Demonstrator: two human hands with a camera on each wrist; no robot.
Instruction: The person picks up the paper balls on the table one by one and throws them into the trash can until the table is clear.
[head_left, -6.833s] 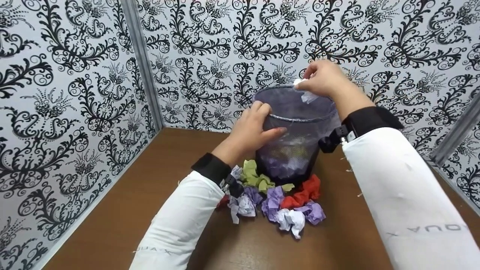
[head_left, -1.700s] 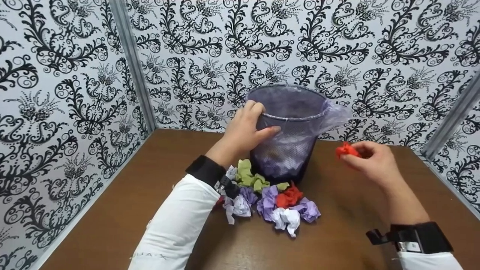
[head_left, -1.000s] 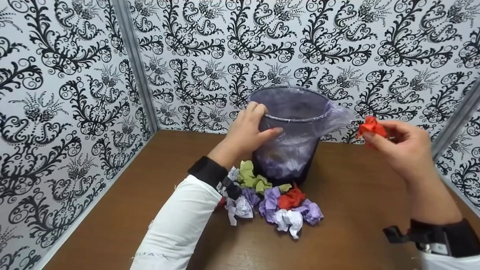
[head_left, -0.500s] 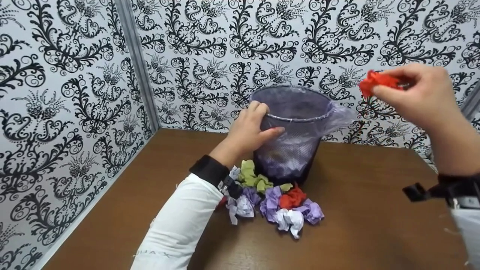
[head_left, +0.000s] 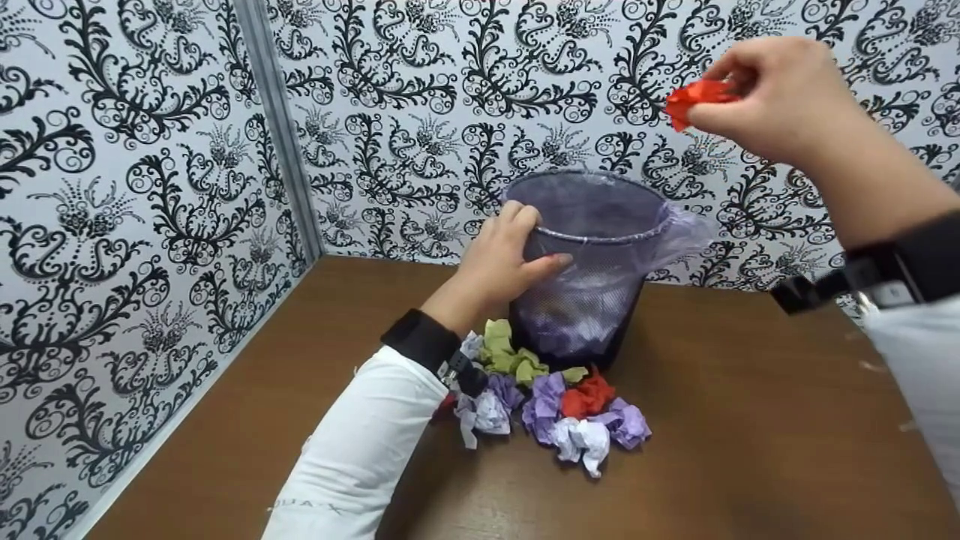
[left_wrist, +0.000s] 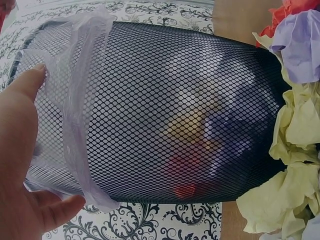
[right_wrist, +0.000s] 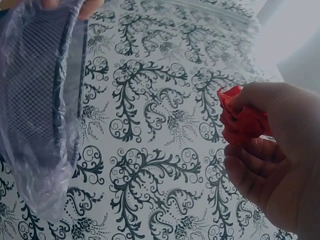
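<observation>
- The left hand (head_left: 501, 259) grips the near-left rim of the black mesh wastebasket (head_left: 592, 300): its fingers curl over the rim's edge and its thumb presses the outer mesh.
- The wastebasket stands upright on the brown table (head_left: 720, 420), close to the patterned back wall (head_left: 420, 97). A thin purple plastic liner (head_left: 679, 229) folds over its rim and bulges out on its right side. Through the mesh, the left wrist view shows blurred crumpled pieces inside, one of them red.
- A heap of crumpled paper balls (head_left: 551, 401) lies on the table touching the wastebasket's near foot: green ones right against the wastebasket, then purple, red and white ones on the near side.
- The right hand (head_left: 780, 97) is raised above and to the right of the wastebasket's rim, well clear of it. Its thumb and fingertips pinch a red crumpled paper ball (head_left: 694, 97), which hangs in the air higher than the opening and to its right, not over it.
</observation>
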